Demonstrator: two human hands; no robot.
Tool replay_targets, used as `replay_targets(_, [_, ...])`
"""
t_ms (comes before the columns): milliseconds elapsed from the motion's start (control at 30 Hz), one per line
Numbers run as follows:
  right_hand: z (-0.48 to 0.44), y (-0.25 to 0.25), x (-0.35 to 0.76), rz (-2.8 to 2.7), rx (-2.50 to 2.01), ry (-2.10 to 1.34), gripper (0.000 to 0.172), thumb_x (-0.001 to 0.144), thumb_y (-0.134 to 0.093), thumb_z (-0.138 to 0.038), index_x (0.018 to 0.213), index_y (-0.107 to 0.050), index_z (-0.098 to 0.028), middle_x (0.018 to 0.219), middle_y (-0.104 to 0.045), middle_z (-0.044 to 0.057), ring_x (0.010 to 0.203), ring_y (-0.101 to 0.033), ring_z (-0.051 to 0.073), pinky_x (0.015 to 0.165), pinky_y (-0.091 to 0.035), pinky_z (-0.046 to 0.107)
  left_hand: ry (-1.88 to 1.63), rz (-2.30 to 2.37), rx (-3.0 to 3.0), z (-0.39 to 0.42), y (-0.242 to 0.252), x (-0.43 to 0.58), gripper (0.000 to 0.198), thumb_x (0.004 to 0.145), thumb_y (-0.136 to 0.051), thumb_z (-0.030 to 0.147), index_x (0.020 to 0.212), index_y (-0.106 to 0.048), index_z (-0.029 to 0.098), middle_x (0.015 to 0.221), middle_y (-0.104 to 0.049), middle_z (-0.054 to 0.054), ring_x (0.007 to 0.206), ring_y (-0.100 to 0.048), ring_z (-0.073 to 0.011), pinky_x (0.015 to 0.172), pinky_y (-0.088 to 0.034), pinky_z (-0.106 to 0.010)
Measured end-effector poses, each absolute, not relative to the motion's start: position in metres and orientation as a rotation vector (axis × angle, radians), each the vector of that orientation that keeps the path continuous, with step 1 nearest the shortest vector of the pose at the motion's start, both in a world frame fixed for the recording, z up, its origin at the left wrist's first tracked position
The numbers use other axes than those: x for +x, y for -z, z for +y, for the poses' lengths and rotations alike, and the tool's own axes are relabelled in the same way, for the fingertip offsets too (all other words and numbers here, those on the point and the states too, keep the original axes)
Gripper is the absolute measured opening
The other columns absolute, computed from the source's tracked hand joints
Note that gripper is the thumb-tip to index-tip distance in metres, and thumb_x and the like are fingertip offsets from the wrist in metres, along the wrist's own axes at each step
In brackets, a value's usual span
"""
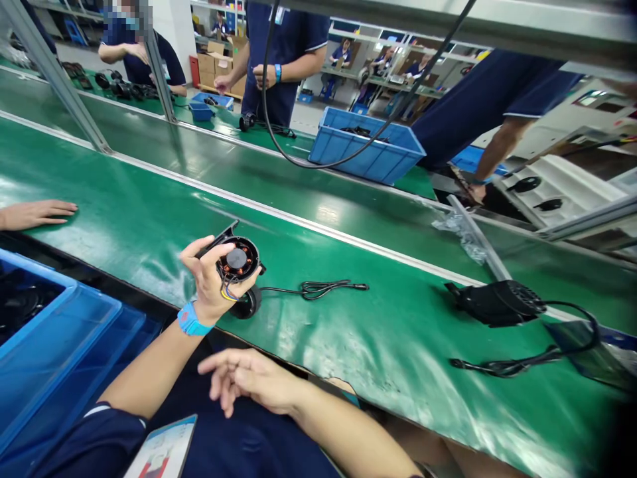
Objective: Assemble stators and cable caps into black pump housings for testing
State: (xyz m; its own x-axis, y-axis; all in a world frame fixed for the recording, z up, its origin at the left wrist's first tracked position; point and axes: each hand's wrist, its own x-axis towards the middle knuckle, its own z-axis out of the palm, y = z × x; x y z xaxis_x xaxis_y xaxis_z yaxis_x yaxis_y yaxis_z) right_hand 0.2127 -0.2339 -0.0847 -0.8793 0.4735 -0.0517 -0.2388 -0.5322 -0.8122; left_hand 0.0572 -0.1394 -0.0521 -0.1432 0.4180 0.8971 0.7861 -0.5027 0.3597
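My left hand [209, 279], with a blue wristband, grips a black motor housing [237, 259] over the near edge of the green bench. Copper windings show around the housing's grey centre, and thin coloured wires hang at its lower side. Just below it, a round black part [247, 304] sits at the bench edge; whether it joins the housing I cannot tell. From there a black cable [323, 288] runs right to a coiled bundle with a plug. In front of my body my right hand [253, 380] is raised, fingers apart and holding nothing.
A second black unit [500, 303] with its coiled cable [517, 362] lies at the right. Blue bins [60, 372] stand at my left. Another person's hand [42, 214] rests on the bench's left. A blue crate [368, 146] and metal posts [64, 86] are across it.
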Motion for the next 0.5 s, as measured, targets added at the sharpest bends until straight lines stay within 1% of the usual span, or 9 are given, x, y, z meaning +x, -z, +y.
replay_targets(33, [-0.238,0.098,0.203,-0.992,-0.404,-2.457,0.070,0.081,-0.077,-0.071,0.130,-0.064,-0.023,0.100,-0.069,0.005,0.067,-0.065,0.012,0.067,-0.058,0.027,1.680,-1.323,-1.786,-0.142,0.043,0.055,0.072,0.063,-0.097,0.040,0.119,-0.055,0.027,0.128,-0.043,-0.009,0.122,-0.050,-0.0292,0.101,-0.051,-0.045])
replay_targets(67, [-0.238,0.110,0.195,-0.810,-0.452,-2.415,0.076,0.077,-0.080,-0.071,0.135,-0.059,-0.026,0.106,-0.068,0.005,0.072,-0.066,0.012,0.069,-0.058,0.027,1.673,-1.295,-1.765,-0.145,0.036,0.054,0.066,0.063,-0.097,0.039,0.115,-0.057,0.028,0.128,-0.041,-0.008,0.122,-0.049,-0.0284,0.100,-0.052,-0.044])
replay_targets(133, [-0.230,0.124,0.185,-0.616,-0.534,-2.230,0.084,0.073,-0.079,-0.075,0.139,-0.051,-0.031,0.119,-0.067,0.007,0.086,-0.069,0.016,0.074,-0.058,0.028,1.654,-1.264,-1.761,-0.151,0.028,0.051,0.055,0.065,-0.096,0.034,0.105,-0.060,0.028,0.129,-0.037,-0.007,0.124,-0.048,-0.0274,0.099,-0.053,-0.042])
replay_targets(200, [-0.219,0.127,0.187,-0.623,-0.573,-2.031,0.086,0.073,-0.072,-0.083,0.139,-0.047,-0.033,0.130,-0.064,0.009,0.100,-0.068,0.021,0.079,-0.059,0.033,1.644,-1.276,-1.788,-0.157,0.028,0.049,0.045,0.067,-0.095,0.029,0.098,-0.063,0.026,0.131,-0.035,-0.006,0.127,-0.047,-0.0269,0.101,-0.053,-0.042])
replay_targets(267, [-0.210,0.120,0.197,-0.754,-0.601,-1.850,0.086,0.073,-0.065,-0.087,0.138,-0.043,-0.035,0.140,-0.058,0.011,0.112,-0.066,0.027,0.085,-0.060,0.042,1.653,-1.329,-1.825,-0.162,0.036,0.048,0.036,0.069,-0.093,0.026,0.092,-0.066,0.024,0.132,-0.034,-0.007,0.128,-0.047,-0.0271,0.104,-0.052,-0.042])
replay_targets(333, [-0.205,0.107,0.209,-0.900,-0.626,-1.655,0.088,0.071,-0.066,-0.089,0.137,-0.039,-0.036,0.148,-0.052,0.013,0.122,-0.063,0.032,0.090,-0.060,0.050,1.684,-1.403,-1.868,-0.165,0.047,0.048,0.029,0.071,-0.091,0.026,0.088,-0.068,0.023,0.134,-0.033,-0.007,0.130,-0.048,-0.0278,0.106,-0.052,-0.043])
replay_targets(367, [-0.204,0.099,0.214,-0.960,-0.636,-1.567,0.091,0.068,-0.071,-0.086,0.137,-0.037,-0.036,0.153,-0.047,0.014,0.126,-0.061,0.033,0.092,-0.059,0.051,1.697,-1.443,-1.889,-0.167,0.053,0.049,0.026,0.073,-0.090,0.028,0.086,-0.069,0.022,0.135,-0.033,-0.008,0.131,-0.047,-0.0284,0.107,-0.052,-0.043])
replay_targets(433, [-0.202,0.083,0.219,-1.070,-0.673,-1.424,0.099,0.064,-0.082,-0.077,0.140,-0.033,-0.037,0.160,-0.039,0.015,0.123,-0.063,0.033,0.095,-0.059,0.051,1.707,-1.518,-1.938,-0.169,0.065,0.053,0.023,0.076,-0.089,0.033,0.083,-0.071,0.022,0.136,-0.033,-0.008,0.134,-0.046,-0.0295,0.109,-0.050,-0.044])
replay_targets(500, [-0.196,0.068,0.221,-1.176,-0.750,-1.317,0.103,0.066,-0.088,-0.067,0.145,-0.030,-0.035,0.156,-0.042,0.017,0.111,-0.069,0.029,0.093,-0.061,0.048,1.718,-1.585,-2.007,-0.172,0.074,0.058,0.026,0.078,-0.087,0.040,0.078,-0.070,0.021,0.136,-0.035,-0.008,0.135,-0.045,-0.0305,0.110,-0.048,-0.046])
